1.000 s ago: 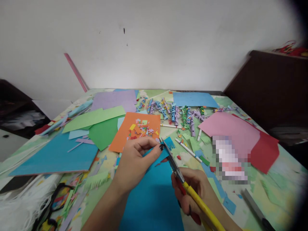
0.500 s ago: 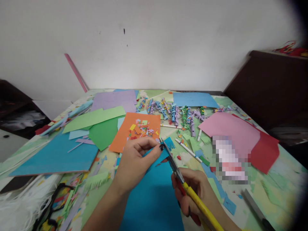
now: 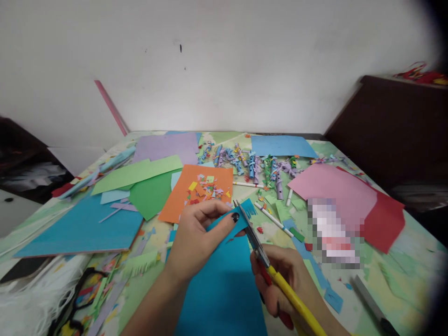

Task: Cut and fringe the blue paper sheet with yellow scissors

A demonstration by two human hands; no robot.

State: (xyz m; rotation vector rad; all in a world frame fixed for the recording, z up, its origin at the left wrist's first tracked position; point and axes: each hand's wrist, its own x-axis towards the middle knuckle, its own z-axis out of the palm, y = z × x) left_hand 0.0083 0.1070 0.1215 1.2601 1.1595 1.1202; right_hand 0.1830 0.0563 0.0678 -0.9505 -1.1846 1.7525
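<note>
My left hand pinches a small strip of blue paper between thumb and fingers; its far end is cut into a fringe. Yellow-and-red-handled scissors are gripped in my right hand. Their blades, slightly parted, cross the strip just right of my left thumb. Beneath both hands lies a large blue sheet. Just beyond my left hand is an orange sheet strewn with small paper scraps.
Rolled paper tubes with curled trimmings stand at the back. White sticks lie right of centre. A pink sheet and a knife are to the right. Black-framed glasses and a blue stack are left.
The scissor blades still straddle the blue strip, with very slight shifts of both hands. Otherwise the scene looks the same.
</note>
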